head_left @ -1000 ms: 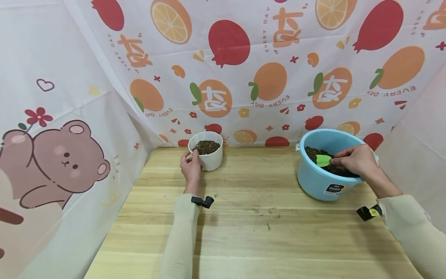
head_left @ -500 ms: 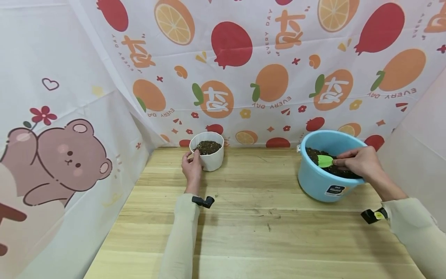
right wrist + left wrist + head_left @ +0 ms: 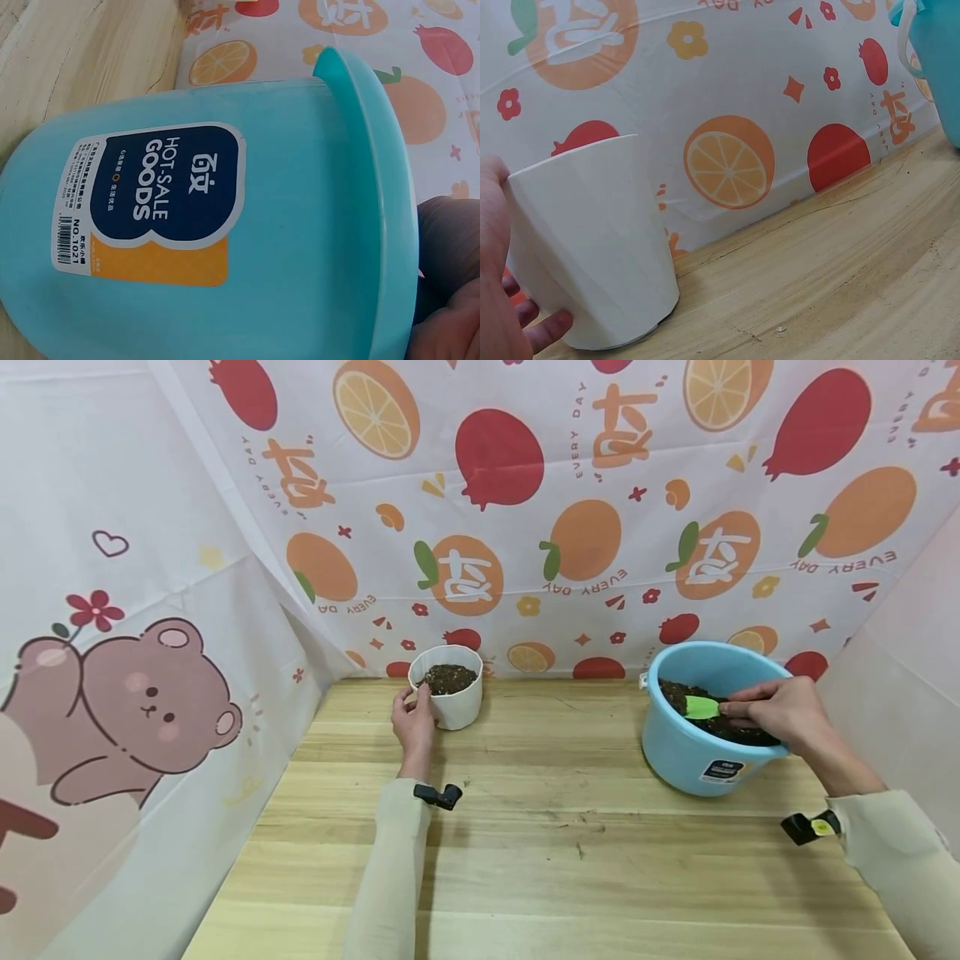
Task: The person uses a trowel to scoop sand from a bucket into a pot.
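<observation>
A white flower pot with dark soil in it stands upright on the table near the back wall. My left hand holds its near left side, thumb at the rim; in the left wrist view the fingers curl against the pot's wall. To the right is a light blue bucket that also contains dark soil. Inside its rim, my right hand pinches a small green trowel, whose blade lies at the soil. In the right wrist view the bucket's wall hides most of that hand.
Dark soil crumbs are scattered on the wooden table in front of the pot and bucket. A fruit-print cloth hangs behind them. A bear-print cloth covers the left side. The bucket's white handle hangs at its side.
My right hand has shifted slightly to the right with the trowel inside the bucket. The left hand and the pot keep their places. The head view has shifted a little.
</observation>
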Tool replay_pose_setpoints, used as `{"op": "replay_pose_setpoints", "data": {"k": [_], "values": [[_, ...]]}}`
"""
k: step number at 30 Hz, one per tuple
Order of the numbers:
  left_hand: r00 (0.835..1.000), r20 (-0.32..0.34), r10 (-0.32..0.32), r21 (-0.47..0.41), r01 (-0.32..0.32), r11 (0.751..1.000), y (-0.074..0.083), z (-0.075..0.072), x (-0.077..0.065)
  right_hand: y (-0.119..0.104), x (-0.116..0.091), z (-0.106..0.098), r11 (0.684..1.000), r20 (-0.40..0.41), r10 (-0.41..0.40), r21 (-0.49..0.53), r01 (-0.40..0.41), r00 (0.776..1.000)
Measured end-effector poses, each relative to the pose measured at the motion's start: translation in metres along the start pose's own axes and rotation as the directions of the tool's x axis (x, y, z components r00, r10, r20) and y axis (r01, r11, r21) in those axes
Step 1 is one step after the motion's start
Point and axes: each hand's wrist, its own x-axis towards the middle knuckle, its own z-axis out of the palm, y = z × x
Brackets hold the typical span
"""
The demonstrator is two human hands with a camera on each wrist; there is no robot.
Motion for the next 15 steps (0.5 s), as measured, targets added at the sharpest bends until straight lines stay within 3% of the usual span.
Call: {"op": "replay_pose_setpoints", "data": {"k": [15], "values": [[1.0,0.006,0.006,0.001,-0.006,1.0,0.002,0.001,-0.001,0.001,-0.006,-0.012,1.0,-0.019,0.009,0.003,-0.009,1.0]]}}
